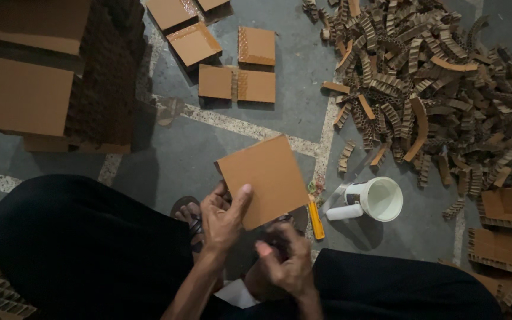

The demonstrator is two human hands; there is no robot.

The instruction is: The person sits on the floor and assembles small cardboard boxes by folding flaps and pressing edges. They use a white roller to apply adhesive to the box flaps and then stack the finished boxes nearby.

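A square brown cardboard sheet (pixel 266 178) is held up over the floor between my knees. My left hand (pixel 221 218) grips its lower left corner, thumb laid on the face. Just below the sheet's bottom edge, my right hand (pixel 284 261) is curled with its fingers bent; whether it holds anything is hidden in shadow. A yellow utility knife (pixel 316 220) lies on the floor by the sheet's right edge.
A white cup of glue (pixel 383 199) stands to the right. A large heap of corrugated cardboard strips (pixel 440 77) fills the upper right. Several square pads (pixel 238 65) lie ahead. Stacked cardboard blocks (pixel 42 77) stand at left, more pieces (pixel 505 237) at right.
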